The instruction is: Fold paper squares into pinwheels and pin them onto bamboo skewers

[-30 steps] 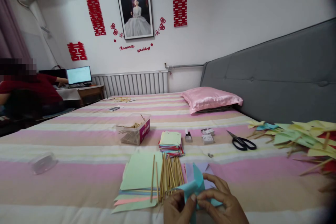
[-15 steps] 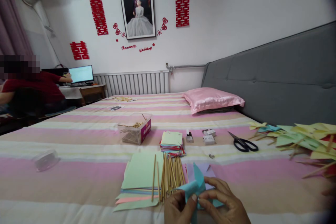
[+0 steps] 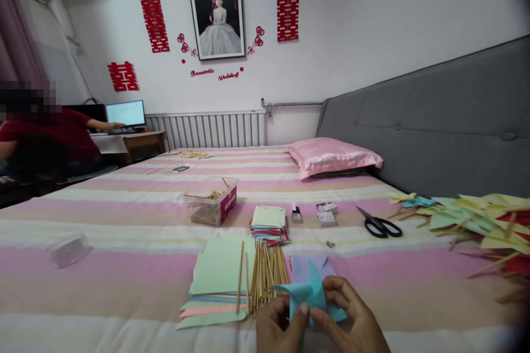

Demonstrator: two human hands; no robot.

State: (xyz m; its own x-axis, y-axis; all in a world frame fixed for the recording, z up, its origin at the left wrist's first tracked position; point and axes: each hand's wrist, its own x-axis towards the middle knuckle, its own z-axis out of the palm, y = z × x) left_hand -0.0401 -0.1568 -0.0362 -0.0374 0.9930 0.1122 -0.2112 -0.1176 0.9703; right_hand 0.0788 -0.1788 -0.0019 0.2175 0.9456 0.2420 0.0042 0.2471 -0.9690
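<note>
At the bottom of the view my left hand (image 3: 278, 326) and my right hand (image 3: 351, 321) both pinch a folded light-blue paper piece (image 3: 308, 293), thumbs meeting at its middle. It hovers just above a lilac sheet (image 3: 309, 266) on the striped bedspread (image 3: 124, 265). Left of my hands lie a bundle of thin wooden sticks (image 3: 265, 276) and a fanned stack of coloured paper sheets (image 3: 217, 281) topped with pale green.
Further back sit a small stack of paper squares (image 3: 269, 224), a clear box of sticks (image 3: 212, 205), small boxes (image 3: 327, 215), black scissors (image 3: 379, 225). Finished paper pinwheels (image 3: 472, 220) pile at right. A clear lid (image 3: 68, 248) lies left; a person in red (image 3: 45, 138) sits at a desk.
The paper piece has been pressed lower and flatter between my fingers. The view shifted slightly. The person at the desk reached an arm toward the monitor.
</note>
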